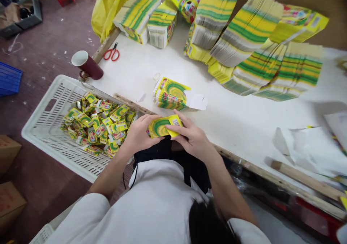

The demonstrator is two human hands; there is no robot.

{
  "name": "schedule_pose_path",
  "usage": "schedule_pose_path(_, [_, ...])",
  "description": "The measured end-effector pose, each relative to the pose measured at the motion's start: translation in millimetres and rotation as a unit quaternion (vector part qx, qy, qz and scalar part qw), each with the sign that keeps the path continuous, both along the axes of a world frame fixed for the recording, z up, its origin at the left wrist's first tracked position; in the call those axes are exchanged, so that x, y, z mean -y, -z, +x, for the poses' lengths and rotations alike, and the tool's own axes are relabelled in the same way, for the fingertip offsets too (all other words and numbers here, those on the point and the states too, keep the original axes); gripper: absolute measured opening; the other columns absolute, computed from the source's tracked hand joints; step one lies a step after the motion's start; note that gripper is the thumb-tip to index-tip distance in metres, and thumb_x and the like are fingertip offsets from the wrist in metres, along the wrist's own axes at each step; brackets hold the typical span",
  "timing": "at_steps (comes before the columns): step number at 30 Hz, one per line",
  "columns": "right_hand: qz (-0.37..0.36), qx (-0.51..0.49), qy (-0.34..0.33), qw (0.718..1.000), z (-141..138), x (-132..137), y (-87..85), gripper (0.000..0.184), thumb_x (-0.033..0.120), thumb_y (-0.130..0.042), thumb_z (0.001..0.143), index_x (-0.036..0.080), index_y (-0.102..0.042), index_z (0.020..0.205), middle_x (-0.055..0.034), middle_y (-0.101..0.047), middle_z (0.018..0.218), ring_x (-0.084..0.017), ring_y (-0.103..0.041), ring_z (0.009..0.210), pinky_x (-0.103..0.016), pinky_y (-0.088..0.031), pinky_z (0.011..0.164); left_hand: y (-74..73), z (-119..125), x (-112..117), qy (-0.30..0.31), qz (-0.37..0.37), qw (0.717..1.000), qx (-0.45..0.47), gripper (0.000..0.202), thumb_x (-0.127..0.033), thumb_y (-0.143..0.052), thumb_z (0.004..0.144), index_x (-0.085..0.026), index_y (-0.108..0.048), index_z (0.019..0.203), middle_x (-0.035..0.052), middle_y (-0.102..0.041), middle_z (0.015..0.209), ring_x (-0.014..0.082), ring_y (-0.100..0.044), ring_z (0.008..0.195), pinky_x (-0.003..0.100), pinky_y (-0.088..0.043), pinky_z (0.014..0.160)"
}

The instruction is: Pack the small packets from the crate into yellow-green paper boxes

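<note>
Between my two hands, just over the table's front edge, is a small yellow and green printed carton (159, 127). My left hand (142, 133) grips its left end, thumb below and fingers above. At the right end, my right hand (191, 135) pinches the carton near a flap with a barcode. A small pile of flat, unfolded cartons (172, 94) lies on the table right beyond my hands, some with white flaps sticking out to the right. To the left, a white plastic basket (40, 123) holds many folded small cartons (101, 124).
Tall stacks of flat cartons (249, 30) line the back of the white table (130, 68). Red-handled scissors (111, 53) and a maroon mug (90, 67) are at its left edge. Paper scraps (317, 146) and a wooden strip (306, 179) lie at the right. Cardboard boxes (9, 200) stand on the floor.
</note>
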State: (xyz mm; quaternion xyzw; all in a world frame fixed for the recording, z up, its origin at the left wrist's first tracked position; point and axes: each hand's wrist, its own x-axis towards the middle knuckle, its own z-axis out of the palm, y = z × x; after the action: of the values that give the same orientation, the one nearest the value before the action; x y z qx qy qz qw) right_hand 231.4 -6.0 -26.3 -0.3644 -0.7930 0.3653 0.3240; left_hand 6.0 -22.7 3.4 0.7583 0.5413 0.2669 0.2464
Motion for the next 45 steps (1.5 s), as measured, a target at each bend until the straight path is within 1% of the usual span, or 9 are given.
schedule_pose_path(3, [-0.006,0.0,-0.009,1.0,4.1,-1.0,-2.8,0.035,0.018,-0.066,0.09,0.027,-0.072,0.124,-0.0112,-0.047,0.157,-0.028,-0.057,0.135,-0.045,-0.053,0.107,-3.8,1.4,-3.3,0.017,0.016,1.0,-0.008,0.054,-0.032,-0.082,0.071,-0.021,-0.06,0.119,0.0077,-0.072,0.112,0.0243,-0.069,0.103,0.036,-0.055,0.089])
schedule_pose_path(7, [0.01,-0.028,0.086,0.996,0.0,2.7,-2.2,0.031,0.017,-0.069,0.088,0.026,-0.075,0.117,-0.0117,-0.053,0.152,-0.028,-0.063,0.128,-0.043,-0.056,0.104,-6.2,6.2,-4.7,0.013,0.04,0.999,-0.026,0.049,-0.028,-0.077,0.075,-0.021,-0.059,0.121,0.0076,-0.071,0.115,0.0242,-0.067,0.107,0.036,-0.054,0.093])
schedule_pose_path(13, [-0.008,0.028,-0.002,1.0,7.6,2.0,-8.8,0.028,0.019,-0.065,0.091,0.023,-0.076,0.116,-0.0156,-0.056,0.146,-0.029,-0.064,0.125,-0.044,-0.057,0.102,-3.6,3.9,-3.3,0.033,0.008,0.999,-0.014,0.053,-0.029,-0.081,0.072,-0.021,-0.061,0.121,0.0068,-0.071,0.115,0.0234,-0.068,0.105,0.035,-0.054,0.092])
schedule_pose_path(24, [0.016,0.037,0.05,0.998,1.2,-0.6,-0.1,0.029,0.022,-0.066,0.091,0.024,-0.073,0.119,-0.0156,-0.051,0.15,-0.031,-0.062,0.127,-0.048,-0.056,0.103,3.1,3.5,-8.3,0.011,-0.003,1.0,0.0,0.051,-0.03,-0.078,0.074,-0.021,-0.061,0.121,0.0076,-0.07,0.115,0.0237,-0.067,0.106,0.036,-0.054,0.093])
schedule_pose_path(28, [0.012,0.027,0.013,0.999,6.4,-3.0,-0.2,0.028,0.024,-0.067,0.091,0.024,-0.072,0.119,-0.0153,-0.055,0.145,-0.029,-0.065,0.122,-0.046,-0.058,0.101,5.5,3.1,-9.0,0.027,-0.012,1.0,0.006,0.054,-0.032,-0.081,0.073,-0.023,-0.061,0.122,0.0071,-0.07,0.116,0.0247,-0.066,0.108,0.038,-0.053,0.096])
schedule_pose_path(31, [0.04,0.012,0.045,0.998,8.0,-3.5,0.2,0.027,0.024,-0.068,0.091,0.026,-0.072,0.118,-0.0144,-0.054,0.144,-0.028,-0.064,0.123,-0.046,-0.058,0.101,11.5,3.8,-9.4,-0.028,0.015,0.997,0.069,0.061,-0.037,-0.084,0.072,-0.024,-0.058,0.126,0.0092,-0.064,0.125,0.0261,-0.061,0.118,0.04,-0.052,0.101])
schedule_pose_path(34, [0.084,0.005,0.105,0.991,2.5,-1.8,3.0,0.028,0.024,-0.069,0.091,0.026,-0.071,0.119,-0.0152,-0.051,0.147,-0.029,-0.062,0.126,-0.046,-0.059,0.1,18.7,7.1,-9.2,-0.147,-0.003,0.96,0.237,0.065,-0.036,-0.085,0.072,-0.024,-0.053,0.128,0.0091,-0.061,0.125,0.0221,-0.065,0.109,0.035,-0.056,0.09])
schedule_pose_path(37, [0.116,0.001,0.131,0.985,-3.3,0.7,6.6,0.029,0.024,-0.067,0.093,0.028,-0.07,0.121,-0.0134,-0.049,0.15,-0.029,-0.059,0.128,-0.047,-0.059,0.1,21.1,11.1,-7.9,-0.189,-0.09,0.901,0.379,0.056,-0.032,-0.084,0.073,-0.022,-0.054,0.119,0.005,-0.066,0.11,0.0163,-0.069,0.093,0.029,-0.058,0.081])
schedule_pose_path(45, [0.063,0.009,0.069,0.996,4.4,4.8,8.2,0.023,0.025,-0.063,0.094,0.025,-0.071,0.115,-0.0154,-0.047,0.149,-0.03,-0.062,0.122,-0.048,-0.059,0.097,14.2,18.9,-5.5,-0.213,-0.126,0.864,0.439,0.054,-0.027,-0.086,0.069,-0.021,-0.055,0.112,-0.0002,-0.069,0.094,0.0133,-0.069,0.081,0.025,-0.056,0.075])
